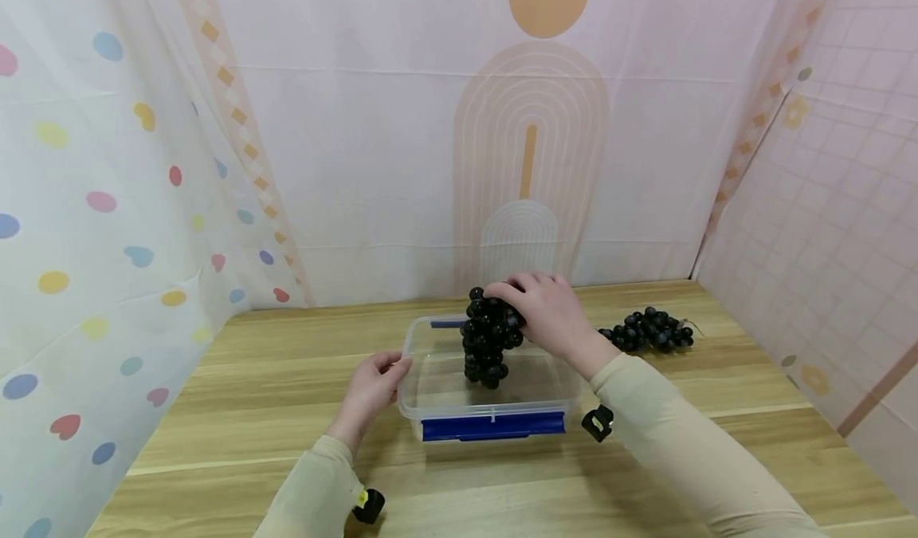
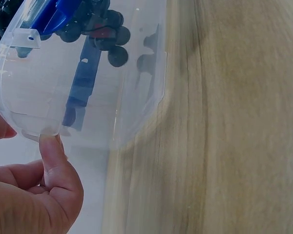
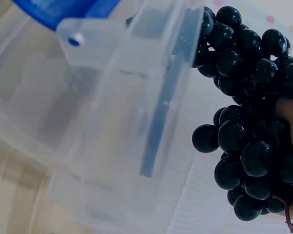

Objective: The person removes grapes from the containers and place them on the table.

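Observation:
A bunch of dark grapes [image 1: 489, 340] hangs from my right hand [image 1: 548, 315], which grips its upper end above a clear plastic container [image 1: 445, 398]. The lower grapes reach down inside the container's rim, though I cannot tell whether they touch its floor. Blue clips line the container, one blue clip [image 1: 493, 426] facing me. My left hand [image 1: 373, 386] pinches the left rim between thumb and fingers. In the left wrist view, the thumb [image 2: 51, 156] presses the rim's edge. The right wrist view shows glossy grapes [image 3: 256, 158] with a brown stem beside my palm.
A second bunch of dark grapes [image 1: 649, 331] lies on the wooden table [image 1: 272, 410], right of the container and behind my right forearm. Patterned curtains [image 1: 373, 139] stand along the back and both sides of the table. Each wrist bears a small black device.

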`<action>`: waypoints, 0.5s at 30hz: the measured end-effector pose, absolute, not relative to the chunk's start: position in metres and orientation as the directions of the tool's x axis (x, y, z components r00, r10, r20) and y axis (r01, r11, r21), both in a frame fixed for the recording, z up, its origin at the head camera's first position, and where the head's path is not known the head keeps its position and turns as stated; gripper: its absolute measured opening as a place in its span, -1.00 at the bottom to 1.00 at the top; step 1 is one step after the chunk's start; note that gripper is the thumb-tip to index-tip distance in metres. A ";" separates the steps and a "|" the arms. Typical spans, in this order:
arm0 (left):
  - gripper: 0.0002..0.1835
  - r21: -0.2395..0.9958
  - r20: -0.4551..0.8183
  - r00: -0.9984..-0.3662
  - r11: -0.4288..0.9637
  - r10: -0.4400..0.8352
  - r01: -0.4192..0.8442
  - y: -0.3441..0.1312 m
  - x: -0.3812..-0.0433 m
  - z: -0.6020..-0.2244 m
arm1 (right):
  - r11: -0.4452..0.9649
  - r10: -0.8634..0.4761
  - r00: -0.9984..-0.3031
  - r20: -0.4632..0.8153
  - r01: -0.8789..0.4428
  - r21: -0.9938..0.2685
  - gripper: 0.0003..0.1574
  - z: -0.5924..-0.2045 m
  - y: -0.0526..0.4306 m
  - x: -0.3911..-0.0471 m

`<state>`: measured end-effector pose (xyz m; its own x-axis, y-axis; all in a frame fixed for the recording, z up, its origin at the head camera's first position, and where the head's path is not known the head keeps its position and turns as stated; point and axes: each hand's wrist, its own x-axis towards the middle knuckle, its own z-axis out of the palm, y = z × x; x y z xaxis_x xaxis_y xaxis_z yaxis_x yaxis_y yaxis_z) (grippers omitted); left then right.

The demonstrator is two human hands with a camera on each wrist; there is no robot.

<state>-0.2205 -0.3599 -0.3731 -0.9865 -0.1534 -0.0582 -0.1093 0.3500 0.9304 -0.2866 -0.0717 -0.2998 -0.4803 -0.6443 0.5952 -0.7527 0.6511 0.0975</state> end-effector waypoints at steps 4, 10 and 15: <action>-0.55 0.931 -0.052 -0.987 0.351 -0.152 -0.103 -0.359 -0.220 -0.372 | 0.654 -0.636 -0.469 0.613 -0.749 0.105 -0.12 -0.296 -0.068 -0.288; -0.53 0.927 -0.045 -0.987 0.362 -0.151 -0.098 -0.359 -0.221 -0.373 | 0.656 -0.625 -0.459 0.631 -0.747 0.106 -0.13 -0.292 -0.063 -0.288; -0.53 0.931 -0.043 -0.987 0.353 -0.155 -0.096 -0.358 -0.221 -0.373 | 0.668 -0.601 -0.467 0.648 -0.739 0.086 -0.15 -0.288 -0.060 -0.289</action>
<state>-0.2207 -0.3579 -0.3733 -0.9869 -0.1553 -0.0430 -0.0962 0.3533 0.9306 -0.2888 -0.0595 -0.2875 -0.4672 -0.6012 0.6483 -0.7394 0.6677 0.0863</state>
